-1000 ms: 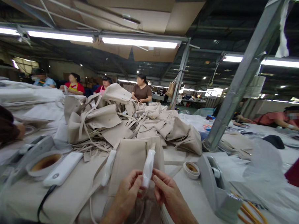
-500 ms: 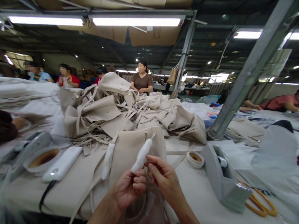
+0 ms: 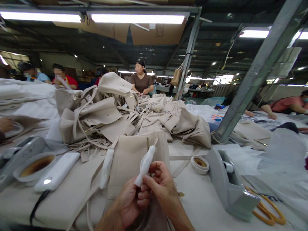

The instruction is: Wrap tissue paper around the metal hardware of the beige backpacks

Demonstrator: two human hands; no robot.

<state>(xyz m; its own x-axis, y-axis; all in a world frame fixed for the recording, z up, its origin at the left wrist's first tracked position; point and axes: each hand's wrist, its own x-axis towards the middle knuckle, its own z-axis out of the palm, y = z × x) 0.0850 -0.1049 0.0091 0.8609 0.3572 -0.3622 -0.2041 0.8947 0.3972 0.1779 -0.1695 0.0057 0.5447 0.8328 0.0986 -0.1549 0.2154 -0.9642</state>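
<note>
Evidently, work on the beige bag point(image 3: 132, 157) is partly complete. At its left side, one strap section carries a white wrapping point(image 3: 106, 168). A second white wrapping point(image 3: 145, 165) stands at a slant before the bag's right half; its upper end appears formed, but fingers cover its lower end, so closure cannot be verified. The left hand point(image 3: 129, 201) is clenched around that lower end, and the right hand point(image 3: 160, 183) grips the same wrapping between thumb and fingers. Beyond the bag lies a heap of similar bags point(image 3: 100, 112), whose visible straps look mostly bare; by judgement, these are unfinished.

Containers: the bag's opening is not visible, and its contents cannot be determined. The heaped bags look slack, several folded over, with no contents seen. To the right of the bag, a grey tape dispenser point(image 3: 234, 197) has a white wheel point(image 3: 228, 166) seated in its body; whether tape is loaded is unclear. Between bag and dispenser sits a small tape roll point(image 3: 200, 164). Left of the bag are a larger roll point(image 3: 35, 166) and a white device point(image 3: 58, 171).
</note>
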